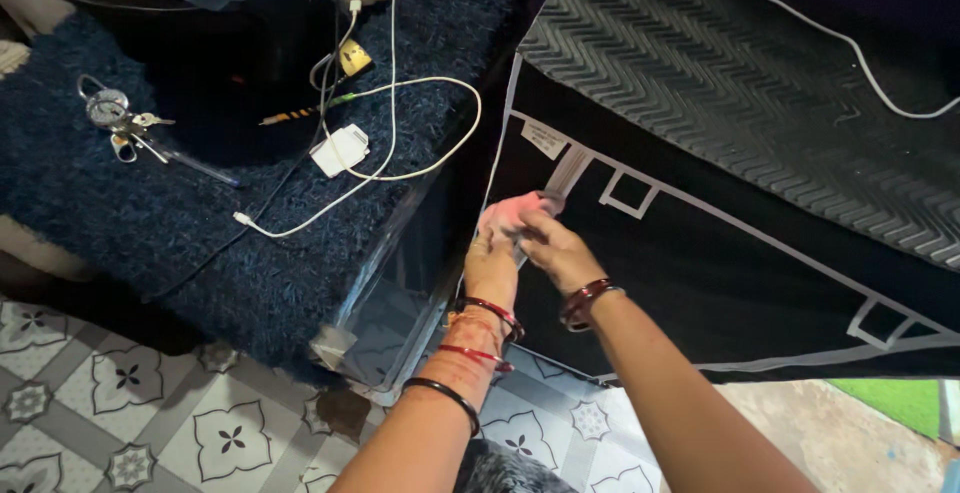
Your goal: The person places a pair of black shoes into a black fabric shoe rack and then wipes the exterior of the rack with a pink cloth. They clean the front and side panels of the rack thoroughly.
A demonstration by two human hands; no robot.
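The scene is dim overall, with dark fabrics swallowing detail at the far left and far right. Soft, even light falls on the tiled floor (150, 423) near the left, and the white cable (400, 168) stands out brightly. A clear plastic sheet (390, 313) shows faint glare. The near forearms are slightly soft, and the hands (525, 243) look mildly blurred. Straight lines bend at the edges.

Soft pink cloth (510, 215) on matt black fabric panel (700, 283); shaggy blue rug (200, 243), ribbed rubber mat (740, 83), glossy tiles (150, 413).
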